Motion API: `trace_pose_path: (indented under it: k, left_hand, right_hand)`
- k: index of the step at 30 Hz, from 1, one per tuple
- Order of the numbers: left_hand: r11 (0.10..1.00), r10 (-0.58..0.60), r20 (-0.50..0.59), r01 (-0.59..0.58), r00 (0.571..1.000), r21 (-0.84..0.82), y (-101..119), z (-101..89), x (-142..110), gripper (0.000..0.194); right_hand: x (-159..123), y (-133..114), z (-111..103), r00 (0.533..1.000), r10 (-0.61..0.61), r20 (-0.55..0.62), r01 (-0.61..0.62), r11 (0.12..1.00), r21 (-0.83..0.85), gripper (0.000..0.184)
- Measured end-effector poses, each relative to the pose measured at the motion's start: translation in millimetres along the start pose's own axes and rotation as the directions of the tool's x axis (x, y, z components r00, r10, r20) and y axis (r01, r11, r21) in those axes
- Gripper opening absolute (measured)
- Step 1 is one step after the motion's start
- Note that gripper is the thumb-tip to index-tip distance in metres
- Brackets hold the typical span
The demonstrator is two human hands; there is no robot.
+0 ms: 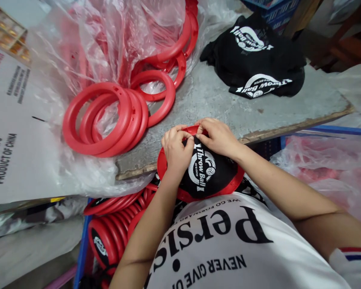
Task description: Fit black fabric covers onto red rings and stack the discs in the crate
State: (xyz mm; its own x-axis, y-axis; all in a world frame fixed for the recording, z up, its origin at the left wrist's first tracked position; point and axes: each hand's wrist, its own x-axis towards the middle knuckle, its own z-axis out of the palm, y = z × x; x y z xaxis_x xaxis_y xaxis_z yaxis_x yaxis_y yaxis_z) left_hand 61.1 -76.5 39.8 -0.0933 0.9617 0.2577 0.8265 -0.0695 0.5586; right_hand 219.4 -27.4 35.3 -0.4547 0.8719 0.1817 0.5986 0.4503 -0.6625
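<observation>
A red plastic ring (161, 163) rests against my body at the table's edge, with a black fabric disc (219, 178) printed "Throw Ball" inside it. My left hand (177, 146) pinches the fabric's edge at the ring's far rim, thumb and fingers pressed together. Close beside it, my right hand (217, 135) grips the same rim and fabric edge with thumb and index finger. Both hands nearly touch. The fingertips hide the exact spot where fabric meets ring.
Loose red rings (129, 116) lie on the grey table (195, 104), partly in clear plastic bags (114, 40). A pile of black printed fabric (255, 60) sits at the back right. Below left, a blue crate (83, 245) holds several red-rimmed discs (108, 241). A printed carton (12, 120) stands left.
</observation>
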Motion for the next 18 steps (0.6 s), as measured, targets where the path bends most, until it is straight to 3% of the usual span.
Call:
trace_pose_path:
  k: [18]
  left_hand:
    - [0.999,-0.009,-0.002,0.009,1.0,0.038,2.3,2.0,-2.0,0.011]
  right_hand:
    - [0.2,-1.6,9.0,0.996,0.024,-0.09,-0.03,0.997,-0.072,0.006]
